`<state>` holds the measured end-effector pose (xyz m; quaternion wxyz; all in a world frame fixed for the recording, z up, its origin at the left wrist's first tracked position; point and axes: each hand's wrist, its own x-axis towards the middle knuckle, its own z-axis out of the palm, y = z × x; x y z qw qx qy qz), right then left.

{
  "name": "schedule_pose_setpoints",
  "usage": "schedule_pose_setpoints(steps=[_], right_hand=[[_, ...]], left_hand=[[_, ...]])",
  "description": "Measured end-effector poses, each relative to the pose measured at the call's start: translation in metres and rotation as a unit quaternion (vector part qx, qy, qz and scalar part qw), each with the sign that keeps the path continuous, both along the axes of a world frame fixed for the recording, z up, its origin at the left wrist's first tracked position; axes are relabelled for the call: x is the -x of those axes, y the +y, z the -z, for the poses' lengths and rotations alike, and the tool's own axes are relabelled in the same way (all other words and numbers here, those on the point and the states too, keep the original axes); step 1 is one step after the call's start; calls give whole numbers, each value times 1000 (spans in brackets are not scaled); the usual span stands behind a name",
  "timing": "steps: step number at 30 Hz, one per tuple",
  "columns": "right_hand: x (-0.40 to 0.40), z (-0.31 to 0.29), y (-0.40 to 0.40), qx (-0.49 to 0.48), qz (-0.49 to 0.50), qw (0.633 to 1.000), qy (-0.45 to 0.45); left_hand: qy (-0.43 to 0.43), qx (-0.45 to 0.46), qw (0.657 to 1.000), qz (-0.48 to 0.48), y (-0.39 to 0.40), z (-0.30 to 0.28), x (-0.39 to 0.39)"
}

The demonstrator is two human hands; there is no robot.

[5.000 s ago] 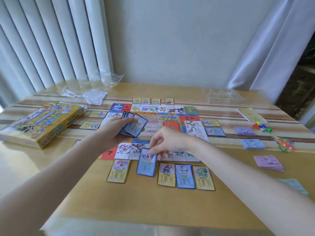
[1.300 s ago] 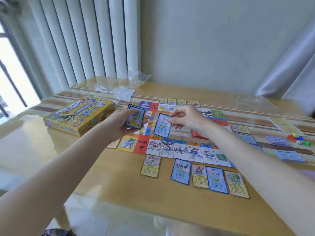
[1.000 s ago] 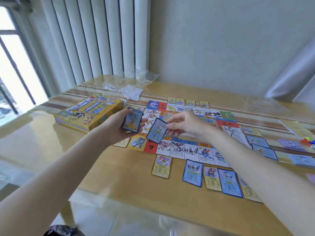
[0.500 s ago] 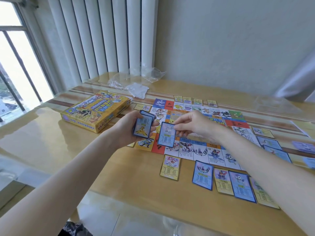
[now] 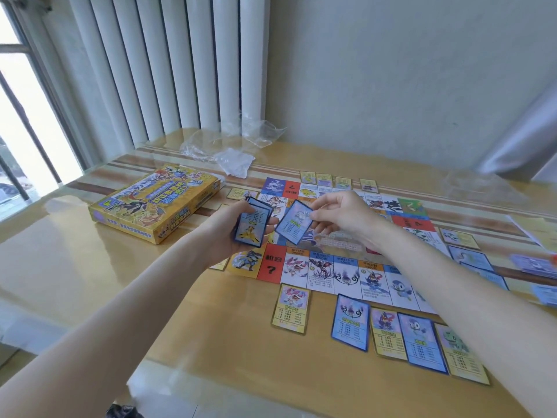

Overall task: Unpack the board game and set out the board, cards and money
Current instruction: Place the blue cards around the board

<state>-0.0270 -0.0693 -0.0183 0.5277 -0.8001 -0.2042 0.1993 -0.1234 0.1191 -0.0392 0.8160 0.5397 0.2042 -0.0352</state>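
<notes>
Far left on the table (image 5: 90,297): yellow game box (image 5: 153,203), closed, w/ crumpled clear plastic wrap (image 5: 232,149) behind it.

Left hand (image 5: 224,233) is curled round a small deck (image 5: 253,226), face up, thumb side toward the board; deck sits upright-ish above the board's near-left corner.

Just right of it, right hand (image 5: 340,217) pinches a single blue-bordered card (image 5: 295,223) by its far-right edge, thumb + fingers. Card is tilted, long axis running near-left to far-right, hanging over the board (image 5: 301,267), not touching it.

Key relation: in the near row of laid cards there's a gap between the yellow-bordered card (image 5: 291,309) and the blue one (image 5: 351,325), below one board square. That gap lies near & slightly right of the held card, so prob. the right hand is the one to bring it toward the viewer and square it up w/ the row. Whether the card matches that square, can't tell; print too small.

Far right: more cards along the board's right side, and blurred stacks at the frame edge, maybe money.
</notes>
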Motion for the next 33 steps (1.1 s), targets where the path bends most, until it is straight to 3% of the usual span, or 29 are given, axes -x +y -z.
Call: schedule_pose_setpoints(steps=[9,13,18,27,33], right_hand=[[-26,12,-7,-108,70,987,93],[-31,13,-5,-81,42,994,54],[-37,9,-3,-27,-81,995,41],[-91,3,42,-64,77,994,-35],[-131,8,95,14,78,994,-80]], left_hand=[[15,-12,999,-25,-8,-3,-30],[24,-9,999,-21,-15,-5,-44],[20,16,997,-75,-12,-9,-59],[-7,-50,997,-65,16,-8,-78],[-3,-46,988,-148,43,-7,-89]])
